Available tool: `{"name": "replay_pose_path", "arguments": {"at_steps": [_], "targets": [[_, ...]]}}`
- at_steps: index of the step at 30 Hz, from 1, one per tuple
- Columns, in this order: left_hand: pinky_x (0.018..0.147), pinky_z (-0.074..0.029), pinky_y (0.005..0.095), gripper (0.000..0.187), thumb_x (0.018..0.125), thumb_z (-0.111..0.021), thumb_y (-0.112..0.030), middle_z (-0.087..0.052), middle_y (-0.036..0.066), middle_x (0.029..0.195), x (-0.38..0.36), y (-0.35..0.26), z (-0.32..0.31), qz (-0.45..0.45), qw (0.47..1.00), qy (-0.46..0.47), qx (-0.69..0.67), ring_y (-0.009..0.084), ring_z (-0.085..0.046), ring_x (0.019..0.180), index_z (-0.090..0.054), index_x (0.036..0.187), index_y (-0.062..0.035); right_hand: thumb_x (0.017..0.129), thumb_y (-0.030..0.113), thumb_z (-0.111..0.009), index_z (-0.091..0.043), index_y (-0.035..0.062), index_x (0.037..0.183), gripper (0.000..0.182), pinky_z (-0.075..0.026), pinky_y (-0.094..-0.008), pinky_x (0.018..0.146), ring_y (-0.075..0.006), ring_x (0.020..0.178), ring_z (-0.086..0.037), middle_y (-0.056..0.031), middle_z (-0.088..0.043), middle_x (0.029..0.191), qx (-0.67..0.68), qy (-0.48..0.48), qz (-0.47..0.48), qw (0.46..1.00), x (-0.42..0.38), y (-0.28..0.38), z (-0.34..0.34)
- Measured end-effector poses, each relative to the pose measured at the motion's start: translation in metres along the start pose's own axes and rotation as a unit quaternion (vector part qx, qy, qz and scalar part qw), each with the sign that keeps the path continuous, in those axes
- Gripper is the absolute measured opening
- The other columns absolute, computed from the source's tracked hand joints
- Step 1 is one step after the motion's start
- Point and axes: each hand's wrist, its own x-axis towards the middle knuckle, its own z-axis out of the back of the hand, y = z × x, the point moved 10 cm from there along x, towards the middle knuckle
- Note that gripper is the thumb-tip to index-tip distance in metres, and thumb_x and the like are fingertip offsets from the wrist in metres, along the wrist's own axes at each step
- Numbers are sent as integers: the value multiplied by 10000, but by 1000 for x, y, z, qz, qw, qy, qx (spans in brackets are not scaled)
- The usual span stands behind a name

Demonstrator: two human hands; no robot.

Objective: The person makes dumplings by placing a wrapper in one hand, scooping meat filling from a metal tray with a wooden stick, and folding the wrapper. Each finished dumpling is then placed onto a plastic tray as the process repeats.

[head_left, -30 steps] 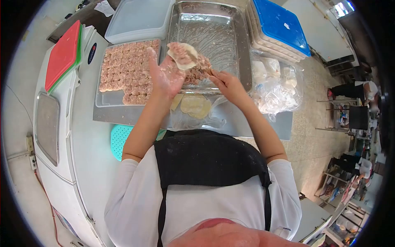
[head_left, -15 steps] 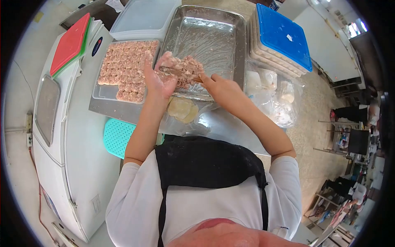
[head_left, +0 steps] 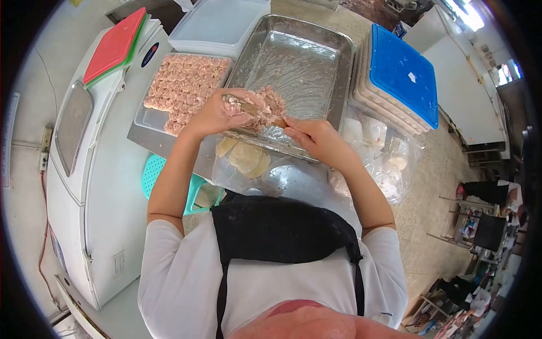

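Note:
My left hand [head_left: 228, 111] is curled, smeared with pale mixture, around some ground meat at the near left corner of a deep metal tray [head_left: 337, 85]. In my right hand [head_left: 317, 138] is the handle of a wooden-handled spatula [head_left: 276, 122], its far end reaching into my left hand. A mound of ground meat [head_left: 271, 101] lies in the tray just beyond the spatula. Left of the tray, a clear plastic container [head_left: 148, 120] holds packed rows of meat dumplings [head_left: 189, 79]. Round pale wrappers [head_left: 245, 157] lie on plastic in front of the tray.
Containers with a blue lid [head_left: 403, 76] are stacked at right, beside a plastic bag [head_left: 389, 152] of white pieces. A translucent container [head_left: 220, 25] stands at the back. A white freezer [head_left: 118, 169] bears a red lid [head_left: 116, 45]. A turquoise stool [head_left: 153, 174] sits below the table.
My left fingers, stretched out before, have curled in around the spatula's end. The spatula remains in my right hand. The whole view has shifted slightly, showing more wrappers.

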Motion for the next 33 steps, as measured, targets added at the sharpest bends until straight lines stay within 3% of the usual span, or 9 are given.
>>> {"name": "replay_pose_path", "arguments": {"at_steps": [4, 7, 10, 12, 17, 20, 24, 30, 33], "targets": [[831, -475, 299, 288, 715, -711, -45, -665, 34, 939, 4, 7, 5, -41, 992, -26, 120, 151, -605, 905, -676, 1000, -24, 920, 254, -594, -629, 4, 1148, 340, -505, -380, 703, -358, 805, -638, -192, -657, 899, -47, 65, 6, 997, 11, -33, -10], [803, -481, 304, 302, 751, -727, -169, -653, 82, 987, 8, 71, 15, 73, 984, -62, 148, 162, -621, 894, -645, 1006, -30, 908, 244, -600, -630, 64, 1166, 315, -505, -414, 688, -349, 759, -625, -156, -635, 863, -200, 55, -54, 977, 15, -36, 0], [767, -480, 289, 198, 755, -717, -115, -652, 47, 962, 6, 89, 30, 83, 985, -131, 76, 137, -601, 883, -654, 923, -31, 898, 242, -561, -617, 151, 1130, 256, -509, -448, 577, -335, 672, -621, -120, -624, 836, -257, -73, 30, 963, 8, -10, -11], [757, -491, 291, 278, 780, -718, -125, -650, 55, 1037, 7, 84, 26, 117, 966, -81, 216, 130, -590, 930, -635, 1032, -41, 901, 236, -553, -610, 148, 1138, 260, -510, -450, 600, -339, 682, -621, -132, -624, 839, -285, -26, -36, 957, 6, -67, -29], [849, -482, 342, 522, 735, -758, -123, -642, 68, 1119, -16, 61, 33, 65, 985, -116, 109, 167, -577, 1015, -559, 1215, -72, 919, 217, -541, -644, 86, 1106, 251, -492, -434, 735, -342, 832, -635, -190, -642, 871, -275, 16, -163, 947, -22, -98, 6], [917, -458, 365, 571, 713, -781, -144, -620, 87, 1168, -19, 14, 31, -24, 992, -106, 68, 205, -577, 1036, -547, 1229, -72, 928, 247, -558, -651, 79, 1133, 281, -492, -401, 739, -344, 859, -629, -197, -653, 920, -30, -5, -171, 985, -16, -25, 16], [902, -451, 334, 446, 711, -765, -173, -655, 111, 1062, -27, -3, 22, -97, 990, 11, 104, 236, -609, 989, -617, 1114, -55, 918, 219, -597, -654, 40, 1133, 285, -490, -365, 746, -291, 834, -636, -150, -666, 923, -57, 14, -48, 997, 8, 31, -37], [966, -403, 349, 564, 683, -807, -258, -623, 113, 1095, -52, 34, 69, 15, 997, 10, 81, 229, -570, 1059, -597, 1155, -32, 896, 241, -608, -660, 76, 1095, 264, -470, -408, 611, -320, 702, -596, -126, -570, 759, -285, -61, -21, 956, 27, 98, -36], [919, -435, 338, 519, 689, -809, -273, -630, 117, 1072, -67, 25, 94, -35, 992, 13, 117, 219, -584, 1026, -620, 1106, -28, 898, 247, -606, -664, 74, 1068, 250, -460, -408, 579, -313, 671, -595, -117, -575, 757, -341, -41, -24, 939, 46, 113, -57]]}}
